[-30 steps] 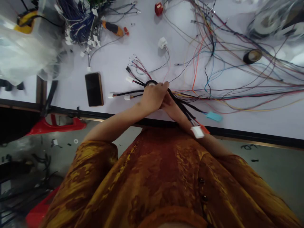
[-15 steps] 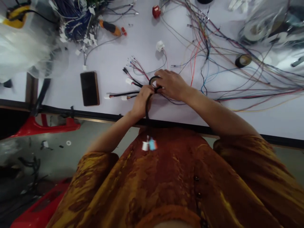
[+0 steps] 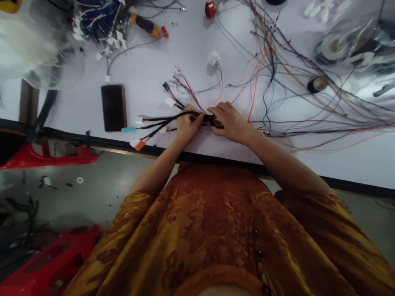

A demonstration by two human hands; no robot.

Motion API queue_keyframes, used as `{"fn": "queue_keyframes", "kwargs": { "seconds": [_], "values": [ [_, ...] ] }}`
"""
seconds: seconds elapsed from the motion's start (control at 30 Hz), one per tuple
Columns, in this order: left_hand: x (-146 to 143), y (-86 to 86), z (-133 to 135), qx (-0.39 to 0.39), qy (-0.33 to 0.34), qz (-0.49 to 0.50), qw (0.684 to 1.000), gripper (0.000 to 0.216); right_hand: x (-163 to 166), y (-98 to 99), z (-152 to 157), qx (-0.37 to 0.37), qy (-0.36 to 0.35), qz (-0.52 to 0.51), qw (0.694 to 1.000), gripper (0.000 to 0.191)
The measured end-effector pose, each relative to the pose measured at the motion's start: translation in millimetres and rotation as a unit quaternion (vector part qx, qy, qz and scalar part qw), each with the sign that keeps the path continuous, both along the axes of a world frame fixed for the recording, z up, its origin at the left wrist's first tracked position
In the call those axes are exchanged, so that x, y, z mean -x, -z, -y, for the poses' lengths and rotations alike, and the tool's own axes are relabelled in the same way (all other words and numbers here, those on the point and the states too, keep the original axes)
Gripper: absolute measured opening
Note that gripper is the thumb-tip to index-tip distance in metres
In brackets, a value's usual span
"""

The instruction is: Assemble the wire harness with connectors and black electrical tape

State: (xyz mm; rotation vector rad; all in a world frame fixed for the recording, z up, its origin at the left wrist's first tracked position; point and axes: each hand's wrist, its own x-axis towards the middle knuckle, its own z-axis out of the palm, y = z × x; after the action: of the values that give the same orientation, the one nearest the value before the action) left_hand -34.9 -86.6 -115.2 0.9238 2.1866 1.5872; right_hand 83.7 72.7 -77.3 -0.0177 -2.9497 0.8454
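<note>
Connector ends (image 3: pixel 135 135) now leftward on table (image 3: pixel 191 61), off lap.

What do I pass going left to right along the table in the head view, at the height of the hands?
Dark phone → blue connector → left hand → right hand → loose coloured wires → black tape roll, slightly farther back.
</note>
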Motion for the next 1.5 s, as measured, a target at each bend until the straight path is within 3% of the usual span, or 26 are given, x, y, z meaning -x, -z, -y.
{"fn": "queue_keyframes", "kwargs": {
  "seconds": [0.17, 0.33, 0.43, 0.53, 0.57, 0.7, 0.83, 0.97, 1.17, 1.27, 1.33, 1.4, 1.47, 1.5],
  "values": [
    [-2, -4.3, 1, -0.024, 0.067, 0.041, 0.997, 0.014, 4, 4.8, -1, -0.020, 0.036, 0.012, 0.999, 0.023],
    [-5, 1.3, -1, -0.020, 0.023, -0.011, 0.999, 0.016, 16, -1.6, 16, -0.081, 0.039, 0.023, 0.996, 0.019],
    [-4, 8.0, -4, -0.014, -0.004, -0.024, 1.000, 0.022, 2, -15.6, 55, -0.104, -0.053, 0.027, 0.993, 0.022],
    [-3, 9.7, -5, -0.035, -0.025, 0.027, 0.999, 0.025, -29, -22.0, 89, -0.088, -0.178, 0.030, 0.980, 0.020],
    [-5, 8.2, -5, -0.043, -0.025, 0.052, 0.997, 0.024, -41, -20.5, 92, -0.089, -0.177, 0.045, 0.979, 0.021],
    [-19, -3.1, -5, -0.059, -0.006, 0.100, 0.993, 0.017, -80, -6.3, 67, -0.104, -0.015, 0.109, 0.988, 0.022],
    [-28, -8.5, -8, -0.063, -0.033, 0.112, 0.991, 0.018, -88, -4.1, 36, -0.041, 0.085, 0.017, 0.995, 0.026],
    [-28, -8.2, -8, -0.050, -0.037, 0.148, 0.987, 0.019, -74, -4.7, 24, 0.002, 0.197, -0.060, 0.979, 0.021],
    [-19, -24.9, 6, 0.001, -0.085, 0.221, 0.972, 0.020, -64, 14.9, 11, -0.008, 0.240, 0.009, 0.971, 0.021],
    [-5, -38.3, 34, -0.016, -0.176, 0.263, 0.948, 0.022, -64, 13.3, 10, -0.021, 0.249, 0.039, 0.967, 0.025],
    [3, -50.2, 62, 0.012, -0.207, 0.288, 0.935, 0.027, -62, 7.1, 8, -0.043, 0.247, 0.065, 0.966, 0.028],
    [6, -65.7, 92, 0.107, -0.135, 0.322, 0.931, 0.035, -59, 0.0, 6, -0.060, 0.239, 0.084, 0.966, 0.031],
    [1, -81.4, 113, 0.229, 0.031, 0.327, 0.916, 0.038, -54, -5.5, 4, -0.067, 0.233, 0.087, 0.966, 0.029],
    [-4, -87.0, 117, 0.250, 0.077, 0.280, 0.924, 0.036, -52, -7.3, 3, -0.068, 0.232, 0.079, 0.967, 0.027]
  ]
}}
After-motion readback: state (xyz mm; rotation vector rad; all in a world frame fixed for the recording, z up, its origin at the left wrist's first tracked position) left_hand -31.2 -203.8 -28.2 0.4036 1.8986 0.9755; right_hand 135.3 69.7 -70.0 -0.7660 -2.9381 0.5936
